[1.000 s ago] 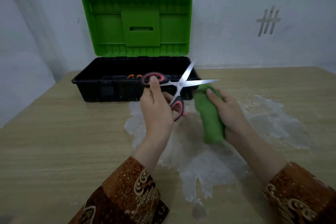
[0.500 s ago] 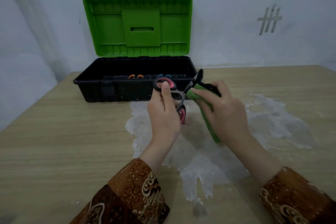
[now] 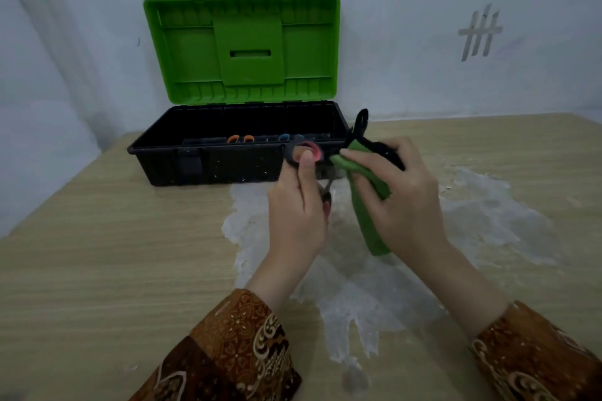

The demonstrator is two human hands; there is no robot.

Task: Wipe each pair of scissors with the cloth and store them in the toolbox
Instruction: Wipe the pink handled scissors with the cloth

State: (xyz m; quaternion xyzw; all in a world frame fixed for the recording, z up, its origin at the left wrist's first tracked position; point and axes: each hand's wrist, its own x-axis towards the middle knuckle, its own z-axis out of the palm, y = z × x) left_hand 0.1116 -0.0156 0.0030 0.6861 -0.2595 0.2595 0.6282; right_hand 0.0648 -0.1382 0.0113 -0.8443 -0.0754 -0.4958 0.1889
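Scissors (image 3: 312,159) sit just before the toolbox (image 3: 208,163): your left hand (image 3: 298,212) grips a handle, right hand (image 3: 400,202) fingers clamp the green cloth (image 3: 365,172) over the blades. Squeeze carelessly and an edge could nick you.

Blades of the pink-and-black-handled scissors (image 3: 304,153), spread bare and silvery toward the frame's centre a second ago, now swallowed by the folded green cloth (image 3: 366,195). Right hand (image 3: 404,205) moved up from beside the cloth to wrap over it, thumb pressing near the pivot. Left hand (image 3: 298,215) shifted slightly right, toward frame centre. Dark blade tips now poking up past the toolbox corner.
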